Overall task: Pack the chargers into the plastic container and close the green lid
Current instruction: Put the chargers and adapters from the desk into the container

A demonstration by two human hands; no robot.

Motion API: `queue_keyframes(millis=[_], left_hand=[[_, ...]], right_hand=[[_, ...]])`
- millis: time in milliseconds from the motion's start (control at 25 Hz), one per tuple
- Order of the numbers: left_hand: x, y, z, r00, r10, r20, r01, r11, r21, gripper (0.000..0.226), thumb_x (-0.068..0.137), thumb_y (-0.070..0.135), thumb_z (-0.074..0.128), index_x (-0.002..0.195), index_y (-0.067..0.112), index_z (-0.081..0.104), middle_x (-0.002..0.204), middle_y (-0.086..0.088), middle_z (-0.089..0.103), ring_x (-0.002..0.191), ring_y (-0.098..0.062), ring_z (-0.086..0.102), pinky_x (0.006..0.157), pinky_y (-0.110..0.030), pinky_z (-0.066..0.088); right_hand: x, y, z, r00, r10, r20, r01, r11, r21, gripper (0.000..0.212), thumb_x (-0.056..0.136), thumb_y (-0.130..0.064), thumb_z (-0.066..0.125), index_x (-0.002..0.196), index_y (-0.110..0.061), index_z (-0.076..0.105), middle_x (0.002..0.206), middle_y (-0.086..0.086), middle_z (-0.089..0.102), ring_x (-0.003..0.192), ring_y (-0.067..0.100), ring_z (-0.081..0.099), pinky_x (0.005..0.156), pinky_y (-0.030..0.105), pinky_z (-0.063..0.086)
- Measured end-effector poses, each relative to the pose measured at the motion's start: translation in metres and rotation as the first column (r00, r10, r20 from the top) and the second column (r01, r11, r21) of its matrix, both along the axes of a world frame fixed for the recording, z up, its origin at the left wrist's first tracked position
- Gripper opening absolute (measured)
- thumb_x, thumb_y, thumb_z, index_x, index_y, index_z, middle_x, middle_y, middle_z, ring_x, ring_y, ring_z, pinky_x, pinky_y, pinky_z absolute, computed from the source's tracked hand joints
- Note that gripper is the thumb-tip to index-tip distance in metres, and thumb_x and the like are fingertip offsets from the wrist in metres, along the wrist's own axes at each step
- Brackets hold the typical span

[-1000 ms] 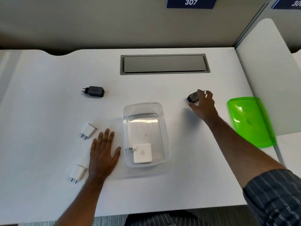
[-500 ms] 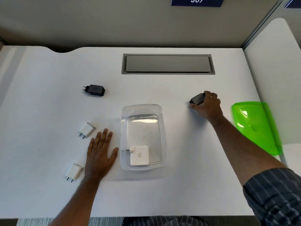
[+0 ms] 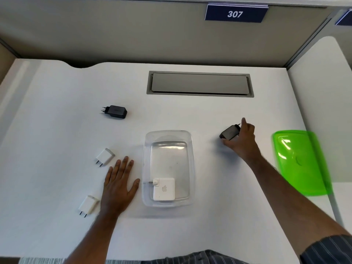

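A white counter (image 3: 57, 121) holds a clear plastic container (image 3: 191, 168) at centre with a white charger (image 3: 164, 189) in its near end, and a green lid (image 3: 301, 162) lies to the right. The left hand (image 3: 119, 185) rests flat, fingers spread, beside the container, between two small white chargers (image 3: 104, 156) (image 3: 88, 205). The right hand (image 3: 241, 140) grips a black charger (image 3: 229, 132) right of the container; another black charger (image 3: 116, 112) lies far left.
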State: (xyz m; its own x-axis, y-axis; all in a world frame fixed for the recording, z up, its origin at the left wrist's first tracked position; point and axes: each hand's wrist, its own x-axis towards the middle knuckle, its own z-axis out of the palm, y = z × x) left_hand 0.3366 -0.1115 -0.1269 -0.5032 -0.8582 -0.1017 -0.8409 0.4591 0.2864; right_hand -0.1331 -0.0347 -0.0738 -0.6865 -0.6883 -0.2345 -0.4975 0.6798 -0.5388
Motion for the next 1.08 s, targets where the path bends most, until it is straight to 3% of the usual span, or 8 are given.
queue_keyframes(millis=[120, 240, 360, 520, 720, 840, 960, 1080], left_hand=[[0.0, -0.001, 0.0, 1.0, -0.005, 0.003, 0.005, 1.0, 0.004, 0.071, 0.098, 0.053, 0.036, 0.163, 0.028, 0.02, 0.173, 0.007, 0.013, 0.16, -0.016, 0.01, 0.129, -0.046, 0.016], [0.002, 0.0, -0.001, 1.0, -0.008, 0.002, 0.008, 1.0, 0.005, 0.071, 0.099, 0.054, 0.036, 0.163, 0.029, 0.019, 0.173, 0.007, 0.013, 0.16, -0.015, 0.009, 0.129, -0.046, 0.015], [0.002, -0.001, -0.001, 1.0, -0.007, -0.009, 0.007, 1.0, 0.009, 0.071, 0.099, 0.055, 0.035, 0.163, 0.029, 0.019, 0.173, 0.008, 0.012, 0.16, -0.015, 0.008, 0.129, -0.046, 0.015], [0.003, 0.0, 0.0, 1.0, -0.008, -0.018, 0.008, 1.0, 0.006, 0.071, 0.099, 0.055, 0.037, 0.163, 0.03, 0.018, 0.173, 0.008, 0.012, 0.16, -0.014, 0.008, 0.13, -0.045, 0.014], [0.003, 0.0, 0.0, 1.0, -0.006, -0.03, 0.006, 1.0, 0.0, 0.071, 0.1, 0.053, 0.04, 0.163, 0.031, 0.018, 0.173, 0.009, 0.012, 0.16, -0.014, 0.007, 0.13, -0.044, 0.013], [0.004, 0.0, -0.001, 0.999, 0.0, -0.038, -0.001, 1.0, -0.008, 0.07, 0.1, 0.051, 0.041, 0.163, 0.031, 0.019, 0.172, 0.008, 0.013, 0.16, -0.014, 0.01, 0.13, -0.044, 0.014], [0.005, 0.0, -0.001, 0.999, 0.004, -0.049, -0.005, 1.0, -0.019, 0.069, 0.1, 0.05, 0.042, 0.163, 0.03, 0.021, 0.172, 0.007, 0.015, 0.16, -0.014, 0.01, 0.129, -0.044, 0.015], [0.005, 0.0, -0.002, 0.998, 0.009, -0.056, -0.01, 1.0, -0.022, 0.069, 0.1, 0.05, 0.043, 0.162, 0.03, 0.022, 0.172, 0.007, 0.016, 0.16, -0.014, 0.011, 0.129, -0.044, 0.016]], right_hand=[[0.023, 0.01, 0.017, 0.995, 0.075, 0.07, -0.069, 0.994, -0.084, 0.118, 0.069, -0.044, 0.087, 0.158, -0.017, 0.015, 0.141, 0.003, 0.028, 0.126, 0.031, 0.043, 0.094, 0.033, 0.039], [0.054, 0.023, 0.037, 0.97, 0.205, 0.132, -0.174, 0.961, -0.213, 0.107, 0.062, -0.055, 0.084, 0.151, -0.027, 0.031, 0.132, -0.011, 0.026, 0.125, 0.018, 0.045, 0.097, 0.039, 0.051], [0.084, 0.03, 0.065, 0.919, 0.36, 0.159, -0.311, 0.911, -0.271, 0.083, 0.064, -0.041, 0.089, 0.135, -0.039, 0.046, 0.131, -0.009, 0.027, 0.118, 0.012, 0.049, 0.089, 0.035, 0.056], [0.117, 0.029, 0.095, 0.82, 0.554, 0.141, -0.51, 0.82, -0.258, 0.076, 0.061, -0.038, 0.091, 0.126, -0.041, 0.052, 0.131, -0.009, 0.028, 0.104, 0.012, 0.054, 0.08, 0.03, 0.055], [0.145, 0.019, 0.105, 0.65, 0.758, 0.057, -0.753, 0.653, -0.085, 0.074, 0.062, -0.044, 0.087, 0.125, -0.041, 0.049, 0.134, -0.012, 0.026, 0.107, 0.009, 0.047, 0.081, 0.027, 0.054], [0.158, 0.008, 0.105, 0.494, 0.869, -0.022, -0.866, 0.494, 0.084, 0.074, 0.061, -0.04, 0.085, 0.125, -0.04, 0.047, 0.134, -0.01, 0.028, 0.107, 0.013, 0.048, 0.071, 0.031, 0.057], [0.17, -0.001, 0.102, 0.355, 0.933, -0.052, -0.909, 0.357, 0.216, 0.072, 0.061, -0.029, 0.083, 0.122, -0.033, 0.046, 0.13, -0.007, 0.031, 0.097, 0.018, 0.051, 0.06, 0.034, 0.055], [0.182, -0.01, 0.093, 0.239, 0.967, -0.091, -0.894, 0.255, 0.368, 0.067, 0.06, -0.027, 0.082, 0.118, -0.024, 0.048, 0.119, -0.001, 0.04, 0.079, 0.021, 0.046, 0.054, 0.031, 0.041]])
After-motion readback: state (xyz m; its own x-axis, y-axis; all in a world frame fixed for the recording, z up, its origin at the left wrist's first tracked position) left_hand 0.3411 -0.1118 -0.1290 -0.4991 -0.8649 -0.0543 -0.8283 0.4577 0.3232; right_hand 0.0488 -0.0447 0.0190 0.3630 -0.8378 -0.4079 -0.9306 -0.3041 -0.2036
